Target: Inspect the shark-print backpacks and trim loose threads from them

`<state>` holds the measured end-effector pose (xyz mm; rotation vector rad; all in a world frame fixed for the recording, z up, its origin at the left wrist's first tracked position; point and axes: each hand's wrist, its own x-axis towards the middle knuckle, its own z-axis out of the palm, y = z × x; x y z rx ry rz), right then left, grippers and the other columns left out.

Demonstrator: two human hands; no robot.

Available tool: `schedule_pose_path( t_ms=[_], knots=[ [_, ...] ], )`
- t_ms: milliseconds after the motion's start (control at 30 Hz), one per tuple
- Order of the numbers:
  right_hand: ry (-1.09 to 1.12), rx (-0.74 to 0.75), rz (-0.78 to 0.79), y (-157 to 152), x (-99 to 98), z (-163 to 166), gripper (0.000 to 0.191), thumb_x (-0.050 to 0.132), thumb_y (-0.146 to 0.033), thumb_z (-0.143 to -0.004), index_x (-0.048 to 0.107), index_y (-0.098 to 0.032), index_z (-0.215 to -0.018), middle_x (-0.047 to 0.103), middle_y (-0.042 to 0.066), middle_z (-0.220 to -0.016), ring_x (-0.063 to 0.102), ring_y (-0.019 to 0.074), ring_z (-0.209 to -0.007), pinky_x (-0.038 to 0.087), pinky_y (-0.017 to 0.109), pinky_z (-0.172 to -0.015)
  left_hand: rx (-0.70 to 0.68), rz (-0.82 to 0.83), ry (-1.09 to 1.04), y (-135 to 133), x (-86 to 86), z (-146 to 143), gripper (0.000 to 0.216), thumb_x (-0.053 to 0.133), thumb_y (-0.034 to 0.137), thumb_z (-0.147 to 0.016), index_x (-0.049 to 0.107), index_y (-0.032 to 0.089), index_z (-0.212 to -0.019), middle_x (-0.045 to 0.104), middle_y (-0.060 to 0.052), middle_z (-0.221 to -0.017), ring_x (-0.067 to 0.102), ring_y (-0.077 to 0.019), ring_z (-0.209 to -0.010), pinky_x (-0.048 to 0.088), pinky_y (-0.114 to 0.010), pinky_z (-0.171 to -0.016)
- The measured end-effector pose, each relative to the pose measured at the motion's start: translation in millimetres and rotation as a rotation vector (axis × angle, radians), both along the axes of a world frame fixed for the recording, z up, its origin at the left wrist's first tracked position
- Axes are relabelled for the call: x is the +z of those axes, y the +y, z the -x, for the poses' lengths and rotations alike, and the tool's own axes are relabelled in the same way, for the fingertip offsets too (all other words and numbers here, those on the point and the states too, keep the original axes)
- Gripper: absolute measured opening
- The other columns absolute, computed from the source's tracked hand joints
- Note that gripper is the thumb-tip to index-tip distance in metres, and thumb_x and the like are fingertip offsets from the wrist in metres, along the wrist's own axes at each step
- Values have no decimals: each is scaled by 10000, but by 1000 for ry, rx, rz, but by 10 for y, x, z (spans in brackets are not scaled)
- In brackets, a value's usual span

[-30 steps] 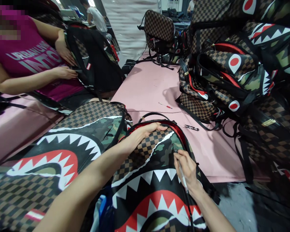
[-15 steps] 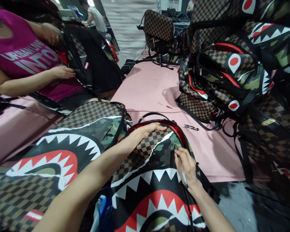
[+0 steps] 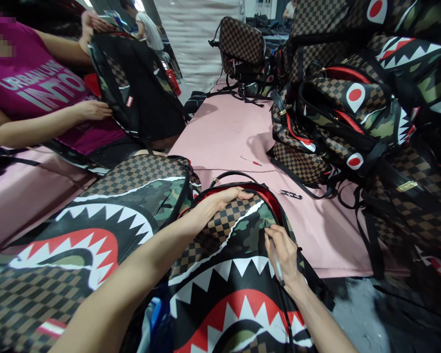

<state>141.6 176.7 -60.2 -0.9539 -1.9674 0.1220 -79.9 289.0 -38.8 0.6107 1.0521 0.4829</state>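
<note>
Pinched round a slim, pale, straight pen-like tool (image 3: 278,267), the fingers of the right hand (image 3: 283,247) sit over the upper right of the near backpack (image 3: 238,274), which lies below both hands with its top gaping. The left hand (image 3: 231,196) has its fingers curled over the front panel's top edge, grasping it. That panel looks smooth and leather-like to me: brown-and-black checks, a ragged white line, mottled camouflage, then jagged white teeth around a curved red band. Red lining shows in the opening, and a black arched handle (image 3: 238,173) rises behind it.

I see the left forearm stretched diagonally across the backpack's left side, blocking part of my view; the right forearm comes up along its right side, and I cannot tell whether the tool's tip touches the panel.

A similar shark-mouthed backpack (image 3: 91,240) lies left of the near backpack. Beyond it, on the pink table (image 3: 220,127), are a red-and-white pen (image 3: 251,160) and dark metal snips (image 3: 291,194). Right of it rises a heap of checkered bags (image 3: 353,108); beyond its left, a co-worker (image 3: 59,98) handles a black backpack (image 3: 147,98).
</note>
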Motion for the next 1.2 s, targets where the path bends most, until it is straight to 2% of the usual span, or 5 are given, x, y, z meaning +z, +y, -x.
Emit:
schedule_pose_path(
  t_ms=[667,767,967,1067,1200],
  knots=[
    [122,45,94,-40,23,-10,180,497,-76,-834,591,-139,-975,608,106,-917,613,166,-901,527,281,-770,-22,-55,44,-13,40,-12,306,768,356,-590,659,108,-734,682,-72,-697,622,-170,-578,502,-293,-617],
    [395,25,397,-15,42,-98,127,542,-187,-837,600,-165,-947,628,82,-922,627,163,-841,527,294,-740,-66,-263,272,32,79,-48,348,718,445,-621,665,127,-751,689,-82,-762,634,-201,-666,492,-307,-664],
    [787,-39,887,639,133,-467,302,563,-433,-806,595,-132,-806,640,69,-796,603,150,-706,506,287,-645,-224,-773,1332,66,9,-141,446,516,580,-757,684,167,-782,678,-120,-880,606,-275,-909,433,-325,-791],
    [747,29,938,1063,165,-581,286,586,-430,-781,553,-147,-782,647,90,-909,604,171,-844,491,289,-706,-282,-822,1417,47,-96,-126,505,403,592,-821,688,176,-854,677,-135,-898,610,-270,-907,430,-324,-788],
    [655,100,912,1267,156,-554,193,521,-355,-818,529,-164,-846,605,4,-664,581,132,-659,466,269,-655,-265,-807,1355,65,-167,-75,517,377,594,-834,681,186,-925,681,-123,-914,612,-257,-902,425,-316,-794]
  ],
)
